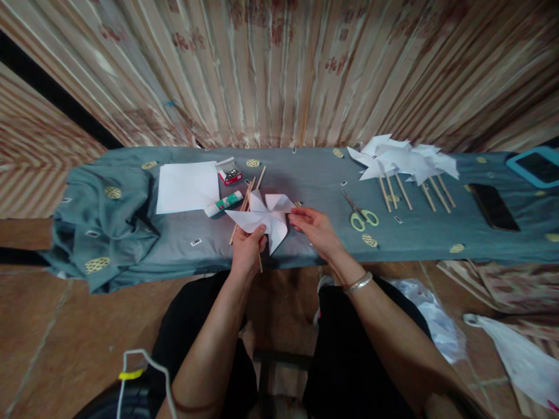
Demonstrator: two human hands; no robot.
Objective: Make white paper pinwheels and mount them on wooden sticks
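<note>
A white paper pinwheel (267, 216) is held up over the front part of the cloth-covered bench. My left hand (248, 247) grips its lower left side, thumb on top of the paper and fingers beneath. At the right blade, my right hand (318, 231) is closed, its fingertips pinched at the paper edge. Whether something small is also between those fingertips is hidden. Several thin wooden sticks (261, 178) lie behind and under the pinwheel. One stick end (261, 265) shows below my left hand; I cannot tell whether it is joined to the pinwheel.
Left of the pinwheel are a glue stick (223, 203), an opened small box of metal pieces (229, 172) and white paper sheets (187, 187). Scissors (362, 216) lie to the right, before several finished pinwheels on sticks (406, 160). Farther right are a black phone (494, 208) and a blue-framed device (535, 166).
</note>
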